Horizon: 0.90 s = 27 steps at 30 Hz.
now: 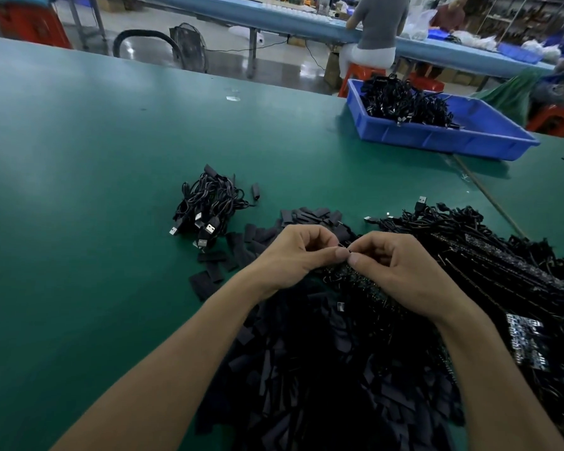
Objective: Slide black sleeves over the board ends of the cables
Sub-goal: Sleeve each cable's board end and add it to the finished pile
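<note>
My left hand (pixel 298 255) and my right hand (pixel 393 266) meet fingertip to fingertip above the table, both pinching one small black piece (pixel 345 248); whether it is a sleeve or a cable's board end is too small to tell. Under my hands and forearms lies a big heap of loose flat black sleeves (pixel 306 369). To the right spreads a pile of black cables with small circuit boards and USB plugs (pixel 489 262). A smaller bundle of cables (pixel 205 206) with sleeves on their ends and USB plugs lies to the left, farther out.
A blue plastic bin (pixel 469 138) holding black cables stands at the far right on the green table (pixel 95 157). Beyond the table's far edge, people sit on red stools at another long bench. A fan stands on the floor.
</note>
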Available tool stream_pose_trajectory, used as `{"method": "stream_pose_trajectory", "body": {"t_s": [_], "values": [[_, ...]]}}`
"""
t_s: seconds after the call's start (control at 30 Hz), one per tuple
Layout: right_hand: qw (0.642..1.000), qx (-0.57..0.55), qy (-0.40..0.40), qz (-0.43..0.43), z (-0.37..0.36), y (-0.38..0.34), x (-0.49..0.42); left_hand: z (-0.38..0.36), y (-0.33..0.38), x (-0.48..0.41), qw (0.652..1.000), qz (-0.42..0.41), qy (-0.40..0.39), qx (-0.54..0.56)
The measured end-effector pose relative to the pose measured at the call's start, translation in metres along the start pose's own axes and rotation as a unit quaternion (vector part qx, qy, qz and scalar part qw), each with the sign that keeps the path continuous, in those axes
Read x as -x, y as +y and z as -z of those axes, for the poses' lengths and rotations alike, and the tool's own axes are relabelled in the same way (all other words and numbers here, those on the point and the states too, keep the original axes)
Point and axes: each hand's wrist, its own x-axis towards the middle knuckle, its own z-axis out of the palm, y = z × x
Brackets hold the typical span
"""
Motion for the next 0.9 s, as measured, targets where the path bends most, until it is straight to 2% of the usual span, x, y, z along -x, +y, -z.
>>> {"method": "stream_pose_trajectory", "body": {"t_s": [0.3, 0.4, 0.5, 0.6, 0.67, 0.73, 0.8, 0.83, 0.9], "values": [[0.995, -0.051, -0.090, 0.004, 0.006, 0.000, -0.004, 0.003, -0.004, 0.007, 0.993, 0.037, -0.058, 0.099], [0.993, -0.054, -0.107, 0.000, 0.007, 0.000, -0.004, 0.003, -0.006, 0.007, 0.989, 0.047, -0.074, 0.121], [0.994, -0.054, -0.090, 0.000, 0.008, -0.003, -0.005, 0.004, -0.004, 0.007, 0.976, 0.046, -0.083, 0.196], [1.000, -0.013, -0.009, -0.012, 0.013, -0.005, -0.004, 0.012, 0.006, 0.007, 0.967, 0.019, -0.011, 0.255], [0.995, 0.073, 0.067, -0.025, 0.020, -0.008, -0.003, 0.021, 0.012, 0.006, 0.958, -0.014, 0.059, 0.281], [0.972, 0.169, 0.158, -0.028, 0.029, -0.013, 0.000, 0.033, 0.020, 0.008, 0.949, -0.063, 0.126, 0.281], [0.947, 0.224, 0.232, -0.012, 0.033, -0.020, 0.003, 0.044, 0.028, 0.011, 0.948, -0.116, 0.186, 0.230], [0.943, 0.234, 0.238, 0.001, 0.033, -0.024, 0.003, 0.049, 0.032, 0.013, 0.948, -0.139, 0.212, 0.192], [0.961, 0.222, 0.162, 0.020, 0.029, -0.033, 0.003, 0.058, 0.037, 0.014, 0.947, -0.168, 0.249, 0.112]]}}
